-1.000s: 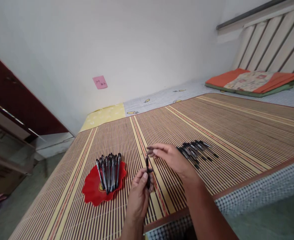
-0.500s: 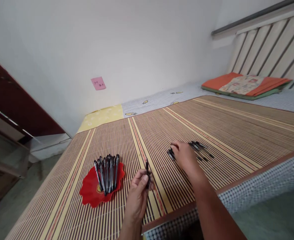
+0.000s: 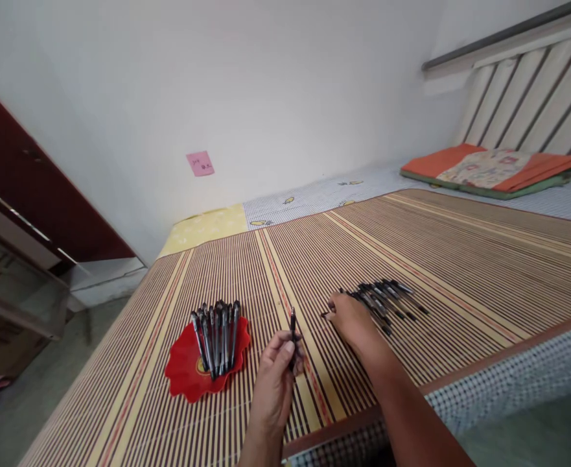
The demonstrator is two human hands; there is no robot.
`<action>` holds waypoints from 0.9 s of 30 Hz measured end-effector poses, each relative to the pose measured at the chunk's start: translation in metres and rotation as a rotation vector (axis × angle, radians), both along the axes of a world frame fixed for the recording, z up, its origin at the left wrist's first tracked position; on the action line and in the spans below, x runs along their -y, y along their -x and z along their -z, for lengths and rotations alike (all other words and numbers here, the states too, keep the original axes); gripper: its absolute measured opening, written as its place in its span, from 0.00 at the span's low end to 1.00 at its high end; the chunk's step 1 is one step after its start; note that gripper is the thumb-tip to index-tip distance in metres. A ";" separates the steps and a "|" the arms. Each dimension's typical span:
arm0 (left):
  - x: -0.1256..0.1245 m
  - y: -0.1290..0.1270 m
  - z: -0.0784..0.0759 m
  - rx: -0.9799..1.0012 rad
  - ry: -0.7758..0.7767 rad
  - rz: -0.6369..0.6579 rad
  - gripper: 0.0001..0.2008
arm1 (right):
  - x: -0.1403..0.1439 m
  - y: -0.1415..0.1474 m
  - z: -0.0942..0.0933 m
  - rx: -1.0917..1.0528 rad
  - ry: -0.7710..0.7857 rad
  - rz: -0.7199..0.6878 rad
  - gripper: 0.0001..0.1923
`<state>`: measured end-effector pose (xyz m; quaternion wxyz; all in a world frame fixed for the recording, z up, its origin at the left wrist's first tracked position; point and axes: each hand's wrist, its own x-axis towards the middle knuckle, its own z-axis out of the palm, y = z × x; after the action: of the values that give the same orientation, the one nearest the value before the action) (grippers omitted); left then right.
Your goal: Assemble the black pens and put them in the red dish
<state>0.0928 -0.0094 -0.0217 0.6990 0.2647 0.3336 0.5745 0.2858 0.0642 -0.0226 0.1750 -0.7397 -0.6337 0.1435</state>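
My left hand [image 3: 276,363] is closed around a black pen [image 3: 293,322], held upright with its narrow pointed end up. To its right, my right hand [image 3: 350,318] is pinched just above the mat, beside a loose group of pens [image 3: 392,299]. A small dark piece shows at its fingertips, too little of it to name. The hand hides the near left part of that group. On the left, a red wavy-edged plate [image 3: 183,366] bears several clear-barrelled pens [image 3: 220,337] with black caps, lying side by side over its far rim.
A striped bamboo mat [image 3: 304,259] covers the bed, over a checked sheet [image 3: 489,383] at the near edge. A folded orange and green cloth [image 3: 494,170] lies at the back right. A pink note [image 3: 200,163] is on the white wall.
My right hand has drawn slightly nearer and away from the pens, a small dark piece now at its fingertips. My left hand still holds the pen. The view has shifted slightly.
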 end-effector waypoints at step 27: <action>-0.007 -0.003 0.013 -0.026 0.091 -0.005 0.18 | 0.008 0.001 -0.007 -0.036 0.002 -0.248 0.19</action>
<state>0.0961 -0.0023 -0.0349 0.7045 0.2393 0.3690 0.5570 0.2851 0.0559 -0.0153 0.1664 -0.6530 -0.7171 0.1779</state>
